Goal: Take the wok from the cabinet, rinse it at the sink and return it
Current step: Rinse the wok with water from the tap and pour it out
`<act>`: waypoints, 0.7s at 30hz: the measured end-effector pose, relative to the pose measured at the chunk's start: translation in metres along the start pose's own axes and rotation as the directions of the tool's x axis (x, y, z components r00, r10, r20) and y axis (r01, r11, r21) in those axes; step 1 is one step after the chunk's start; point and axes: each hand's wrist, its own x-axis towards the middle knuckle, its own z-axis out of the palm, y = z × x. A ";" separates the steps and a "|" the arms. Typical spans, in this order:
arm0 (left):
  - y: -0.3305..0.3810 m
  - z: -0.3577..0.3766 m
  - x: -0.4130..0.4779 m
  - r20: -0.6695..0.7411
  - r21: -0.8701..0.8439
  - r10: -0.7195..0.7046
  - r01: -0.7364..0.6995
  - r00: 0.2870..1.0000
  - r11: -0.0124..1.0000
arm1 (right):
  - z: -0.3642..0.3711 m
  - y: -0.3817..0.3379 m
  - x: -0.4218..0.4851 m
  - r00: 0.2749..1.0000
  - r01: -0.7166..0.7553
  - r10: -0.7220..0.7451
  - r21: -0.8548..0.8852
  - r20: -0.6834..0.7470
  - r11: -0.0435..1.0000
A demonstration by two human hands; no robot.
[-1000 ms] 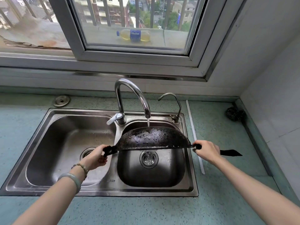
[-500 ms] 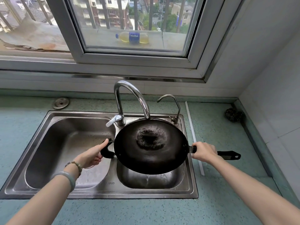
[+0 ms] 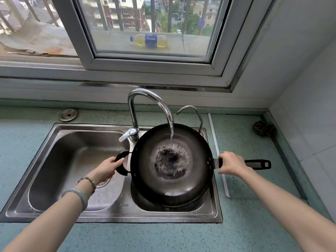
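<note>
A black wok (image 3: 190, 151) sits open side up over the right basin of the steel double sink (image 3: 45, 213). Water runs from the tall chrome faucet (image 3: 145, 99) into the wok and splashes at its centre. My left hand (image 3: 107, 168) grips the small loop handle on the wok's left side. My right hand (image 3: 230, 163) grips the long black handle on its right side, and the handle's end sticks out past my fingers.
A smaller chrome tap (image 3: 192, 110) stands behind the wok. A dark scouring ball (image 3: 262, 128) lies at the back right of the teal counter (image 3: 245, 230) by the tiled wall. A round metal cap (image 3: 68, 114) sits behind the left basin. A bottle (image 3: 151, 40) lies outside the window.
The wok was bottom up under the stream, then I turned it over; now its inside faces up and water runs into it.
</note>
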 end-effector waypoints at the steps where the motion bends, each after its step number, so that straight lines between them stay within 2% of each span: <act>1: 0.001 0.000 0.000 0.005 0.002 -0.007 0.007 1.000 1.000 | 0.001 0.000 0.000 1.000 -0.002 0.002 -0.005 0.016 1.000; 5: 0.003 0.003 0.002 0.030 -0.039 -0.053 0.054 0.998 0.998 | 0.007 0.001 0.002 0.999 -0.015 0.013 0.040 0.045 0.999; 10: 0.009 0.013 0.010 0.011 -0.240 -0.111 0.110 0.994 0.964 | 0.005 0.000 0.011 1.000 -0.020 0.018 0.104 0.023 0.994; 21: -0.008 0.016 0.022 -0.037 -0.245 -0.180 0.165 0.983 0.955 | 0.018 -0.004 0.033 0.994 0.040 -0.047 0.080 0.095 0.996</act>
